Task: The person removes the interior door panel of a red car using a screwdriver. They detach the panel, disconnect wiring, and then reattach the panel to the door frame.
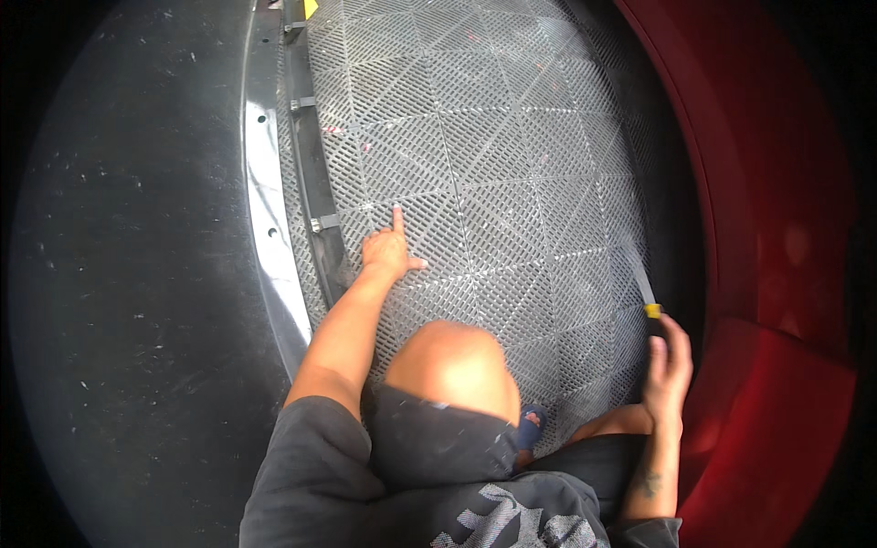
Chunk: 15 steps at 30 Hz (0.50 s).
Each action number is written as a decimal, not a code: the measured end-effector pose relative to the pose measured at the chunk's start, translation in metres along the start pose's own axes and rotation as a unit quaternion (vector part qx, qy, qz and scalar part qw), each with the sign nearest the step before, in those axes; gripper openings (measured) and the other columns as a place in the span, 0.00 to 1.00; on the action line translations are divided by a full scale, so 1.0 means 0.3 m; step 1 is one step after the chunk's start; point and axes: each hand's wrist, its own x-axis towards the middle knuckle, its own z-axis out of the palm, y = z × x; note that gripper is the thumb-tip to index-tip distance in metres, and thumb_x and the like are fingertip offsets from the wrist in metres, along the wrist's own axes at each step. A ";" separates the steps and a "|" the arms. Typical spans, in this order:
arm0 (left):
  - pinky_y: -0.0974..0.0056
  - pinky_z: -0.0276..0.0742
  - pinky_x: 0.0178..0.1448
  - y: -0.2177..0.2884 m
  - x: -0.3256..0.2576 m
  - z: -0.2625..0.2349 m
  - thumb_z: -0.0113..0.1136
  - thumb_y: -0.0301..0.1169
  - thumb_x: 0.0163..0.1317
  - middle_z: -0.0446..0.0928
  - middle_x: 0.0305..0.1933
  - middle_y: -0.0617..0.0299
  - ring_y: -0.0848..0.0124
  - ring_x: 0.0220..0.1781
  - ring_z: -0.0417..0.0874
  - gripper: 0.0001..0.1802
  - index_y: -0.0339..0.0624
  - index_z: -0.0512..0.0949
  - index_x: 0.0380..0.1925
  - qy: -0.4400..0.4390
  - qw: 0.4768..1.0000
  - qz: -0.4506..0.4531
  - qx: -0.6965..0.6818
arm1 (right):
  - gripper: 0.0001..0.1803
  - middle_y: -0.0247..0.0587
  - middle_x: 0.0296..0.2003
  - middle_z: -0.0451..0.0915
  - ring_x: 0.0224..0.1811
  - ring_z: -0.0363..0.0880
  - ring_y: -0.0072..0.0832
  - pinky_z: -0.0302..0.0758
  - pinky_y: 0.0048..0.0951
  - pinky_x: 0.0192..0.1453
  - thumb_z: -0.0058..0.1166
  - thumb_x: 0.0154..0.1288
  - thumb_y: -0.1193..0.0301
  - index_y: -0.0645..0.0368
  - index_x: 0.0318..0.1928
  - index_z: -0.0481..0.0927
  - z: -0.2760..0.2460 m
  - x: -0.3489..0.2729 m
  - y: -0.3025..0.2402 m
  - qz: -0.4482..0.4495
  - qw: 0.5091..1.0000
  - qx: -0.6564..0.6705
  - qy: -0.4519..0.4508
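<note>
My left hand (385, 251) is over the grey grid-patterned floor tiles (493, 210), its index finger stretched forward and its thumb out to the side. Nothing shows in it, and the other fingers look curled. Just left of it runs a long black strip (320, 169) with several small clips along its edge. On the right, my right hand (671, 370) is closed around the dark handle of a hand tool (651, 309) with a yellow collar. The tool's pale, narrow shaft points forward; motion blur hides what its tip is.
A large scuffed dark panel (137, 274) fills the left side, edged by a shiny metal strip (264, 173) with holes. Glossy red vehicle bodywork (767, 228) curves along the right. My bent knee (452, 361) and a blue slipper (532, 422) are below. Something yellow (311, 8) shows at the top.
</note>
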 end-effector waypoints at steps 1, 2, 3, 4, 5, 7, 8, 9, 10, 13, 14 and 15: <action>0.46 0.78 0.74 0.002 -0.009 -0.005 0.85 0.67 0.47 0.84 0.66 0.41 0.47 0.68 0.86 0.87 0.40 0.35 0.90 -0.004 1.000 -0.001 -0.008 | 0.20 0.50 0.64 0.84 0.68 0.83 0.41 0.76 0.40 0.75 0.55 0.83 0.76 0.64 0.70 0.81 -0.079 -0.009 -0.004 0.029 0.999 -0.001 0.035; 0.46 0.78 0.74 0.003 -0.008 -0.012 0.85 0.67 0.48 0.83 0.66 0.40 0.47 0.68 0.86 0.87 0.40 0.34 0.90 -0.006 1.000 -0.001 -0.018 | 0.21 0.48 0.66 0.84 0.68 0.82 0.38 0.76 0.39 0.75 0.55 0.84 0.75 0.63 0.72 0.80 -0.163 -0.015 -0.010 0.056 0.996 -0.002 0.073; 0.45 0.77 0.75 -0.001 0.002 -0.004 0.85 0.67 0.48 0.83 0.67 0.41 0.47 0.68 0.85 0.87 0.41 0.35 0.90 -0.007 1.000 -0.003 -0.018 | 0.22 0.47 0.67 0.83 0.69 0.81 0.37 0.75 0.39 0.76 0.55 0.85 0.74 0.63 0.74 0.78 -0.245 -0.015 -0.020 0.044 0.993 0.008 0.107; 0.45 0.77 0.75 0.014 -0.003 -0.022 0.86 0.66 0.48 0.83 0.68 0.42 0.48 0.70 0.84 0.86 0.42 0.35 0.91 -0.022 0.999 -0.014 -0.022 | 0.23 0.45 0.68 0.82 0.70 0.80 0.35 0.74 0.39 0.77 0.54 0.86 0.74 0.63 0.76 0.76 -0.327 -0.022 -0.037 0.034 0.989 0.016 0.140; 0.44 0.76 0.76 0.019 -0.005 -0.038 0.86 0.66 0.48 0.82 0.69 0.42 0.48 0.72 0.83 0.86 0.43 0.34 0.91 -0.026 0.999 -0.017 -0.026 | 0.24 0.42 0.66 0.82 0.64 0.81 0.31 0.76 0.34 0.71 0.55 0.86 0.73 0.62 0.77 0.75 -0.393 -0.025 -0.059 0.017 0.981 -0.016 0.190; 0.44 0.73 0.77 0.018 -0.012 -0.037 0.86 0.65 0.49 0.81 0.70 0.42 0.48 0.74 0.81 0.86 0.44 0.34 0.91 -0.031 0.998 -0.028 -0.036 | 0.27 0.34 0.58 0.82 0.51 0.78 0.20 0.75 0.23 0.56 0.57 0.85 0.73 0.60 0.79 0.73 -0.514 -0.045 -0.121 0.044 0.969 0.024 0.243; 0.44 0.72 0.77 0.021 -0.006 -0.035 0.86 0.65 0.49 0.81 0.71 0.42 0.48 0.74 0.80 0.86 0.44 0.34 0.91 -0.030 0.998 -0.033 -0.042 | 0.29 0.30 0.53 0.81 0.43 0.74 0.13 0.72 0.18 0.47 0.59 0.84 0.73 0.59 0.80 0.72 -0.562 -0.048 -0.157 0.091 0.960 0.094 0.249; 0.43 0.70 0.78 0.041 -0.006 -0.054 0.87 0.63 0.50 0.80 0.72 0.42 0.47 0.74 0.80 0.85 0.43 0.34 0.91 -0.040 0.998 -0.025 -0.050 | 0.31 0.23 0.46 0.77 0.34 0.61 0.08 0.59 0.15 0.36 0.61 0.83 0.72 0.58 0.81 0.70 -0.576 -0.052 -0.204 0.100 0.954 0.128 0.253; 0.43 0.70 0.78 0.031 -0.007 -0.067 0.87 0.62 0.51 0.80 0.72 0.42 0.47 0.74 0.80 0.85 0.43 0.34 0.91 -0.042 0.997 -0.027 -0.052 | 0.32 0.22 0.45 0.78 0.33 0.62 0.08 0.59 0.16 0.36 0.61 0.83 0.71 0.58 0.82 0.70 -0.596 -0.035 -0.258 0.122 0.954 0.177 0.210; 0.44 0.71 0.78 0.015 -0.006 -0.069 0.87 0.60 0.52 0.79 0.73 0.41 0.46 0.74 0.80 0.84 0.41 0.34 0.90 -0.053 0.996 -0.036 -0.059 | 0.32 0.31 0.52 0.81 0.35 0.66 0.10 0.64 0.17 0.39 0.56 0.86 0.70 0.61 0.83 0.66 -0.602 -0.016 -0.357 0.141 0.969 0.162 0.124; 0.44 0.70 0.79 0.022 0.001 -0.073 0.86 0.61 0.52 0.79 0.73 0.42 0.47 0.75 0.80 0.84 0.42 0.33 0.91 -0.060 0.996 -0.032 -0.056 | 0.32 0.38 0.58 0.80 0.47 0.70 0.20 0.66 0.25 0.52 0.56 0.86 0.70 0.63 0.83 0.66 -0.567 -0.040 -0.348 0.107 0.976 0.134 0.131; 0.44 0.69 0.80 0.030 0.010 -0.077 0.86 0.62 0.53 0.79 0.73 0.42 0.47 0.75 0.79 0.84 0.44 0.32 0.91 -0.068 0.996 -0.029 -0.055 | 0.32 0.46 0.64 0.80 0.59 0.74 0.30 0.68 0.34 0.65 0.55 0.85 0.70 0.66 0.82 0.66 -0.538 -0.058 -0.344 0.073 0.982 0.103 0.137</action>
